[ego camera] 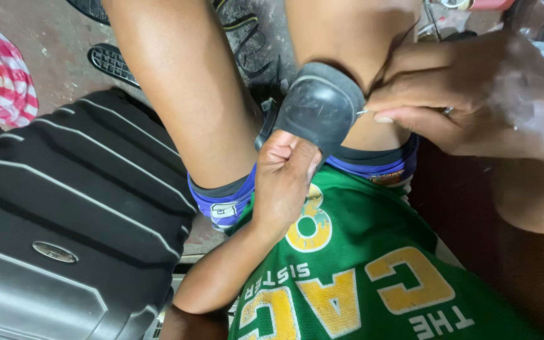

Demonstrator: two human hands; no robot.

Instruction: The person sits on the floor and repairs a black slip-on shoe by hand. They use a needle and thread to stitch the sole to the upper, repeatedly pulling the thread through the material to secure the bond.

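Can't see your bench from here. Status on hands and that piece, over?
Left hand gripping black shoe part by its lower edge. Right hand pinching a needle at its side. Black suitcase lies left, apart from the hands.

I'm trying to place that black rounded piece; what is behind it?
Behind the black rounded piece is a bare leg. The skin right under it is covered, so nothing else shows there.

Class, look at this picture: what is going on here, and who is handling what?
A seated person holds a black rubbery piece, perhaps part of a shoe, over their lap. The left hand grips its lower edge; the right hand pinches what looks like a thin needle at its side. A black ribbed suitcase lies alongside.
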